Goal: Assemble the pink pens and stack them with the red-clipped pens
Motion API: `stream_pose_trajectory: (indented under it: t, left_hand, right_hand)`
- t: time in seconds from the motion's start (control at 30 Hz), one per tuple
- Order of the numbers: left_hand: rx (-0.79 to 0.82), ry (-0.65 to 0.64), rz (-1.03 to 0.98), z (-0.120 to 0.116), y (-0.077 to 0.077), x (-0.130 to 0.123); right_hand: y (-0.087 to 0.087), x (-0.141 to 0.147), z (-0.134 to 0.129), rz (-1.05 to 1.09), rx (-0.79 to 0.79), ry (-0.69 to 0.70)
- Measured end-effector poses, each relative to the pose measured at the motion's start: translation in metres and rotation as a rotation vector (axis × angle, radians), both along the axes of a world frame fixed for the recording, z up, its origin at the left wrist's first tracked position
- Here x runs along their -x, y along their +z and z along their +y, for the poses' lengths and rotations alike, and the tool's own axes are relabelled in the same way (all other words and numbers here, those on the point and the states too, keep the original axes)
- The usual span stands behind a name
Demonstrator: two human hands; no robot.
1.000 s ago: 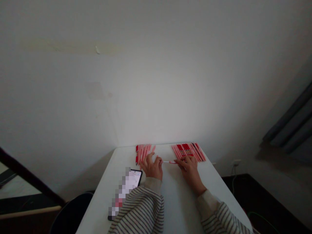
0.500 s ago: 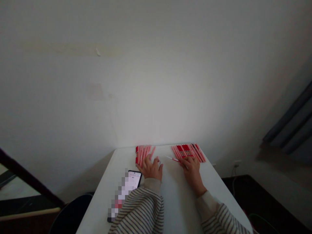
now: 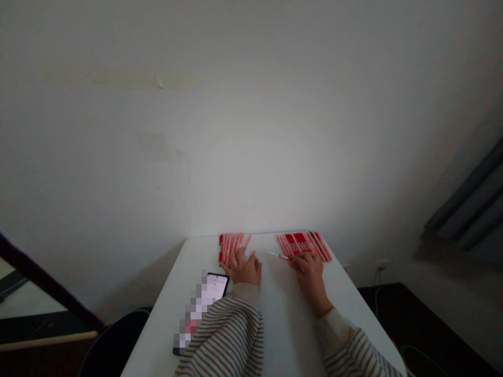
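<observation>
My left hand [image 3: 244, 268] lies at the lower end of the left row of pink sticks [image 3: 231, 247], fingers bent around a small pink piece [image 3: 254, 255] near its thumb side; the grip is partly hidden. My right hand [image 3: 309, 272] is closed on a thin red and white tool [image 3: 283, 257], its pale tip pointing left toward my left hand. Just beyond my right hand lies a second row of pink sticks [image 3: 322, 246], with red packets [image 3: 295, 240] among them.
The white table [image 3: 281, 324] stands against a grey wall. A phone [image 3: 214, 287] with a lit screen lies left of my left forearm. A dark round object [image 3: 113, 345] is beside the table at lower left. Dark cloth [image 3: 467, 199] hangs at right.
My left hand's fingers have drawn slightly together around the small pink piece. My right hand and its tool have hardly moved. The view has shifted slightly.
</observation>
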State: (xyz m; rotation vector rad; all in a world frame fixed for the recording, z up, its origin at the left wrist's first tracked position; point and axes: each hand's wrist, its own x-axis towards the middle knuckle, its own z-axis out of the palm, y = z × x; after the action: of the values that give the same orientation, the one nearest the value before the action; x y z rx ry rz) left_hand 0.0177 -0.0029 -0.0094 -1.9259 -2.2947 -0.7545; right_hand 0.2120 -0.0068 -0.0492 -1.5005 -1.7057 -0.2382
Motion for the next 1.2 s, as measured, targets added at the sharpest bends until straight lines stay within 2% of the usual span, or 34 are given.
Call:
stream_pose_trajectory:
  t: [0.37,0.73,0.93,1.2]
  left_hand:
    - [-0.053,0.018,0.011,0.0003,-0.0040,0.0014]
    - [-0.094,-0.025,-0.010,-0.0008,-0.0032,0.0034]
    - [-0.161,0.011,-0.021,-0.0007,-0.0057,0.0036]
    - [-0.203,-0.019,-0.026,0.0013,-0.0060,0.0055]
  right_hand:
    - [0.0002,0.0001,-0.0001,0.006,-0.009,0.019]
    - [0.0039,0.0027,-0.0041,0.010,-0.015,-0.022]
    - [0.0042,0.0007,-0.0045,0.000,0.003,-0.062]
    - [0.0030,0.0003,-0.0030,-0.031,0.032,-0.067]
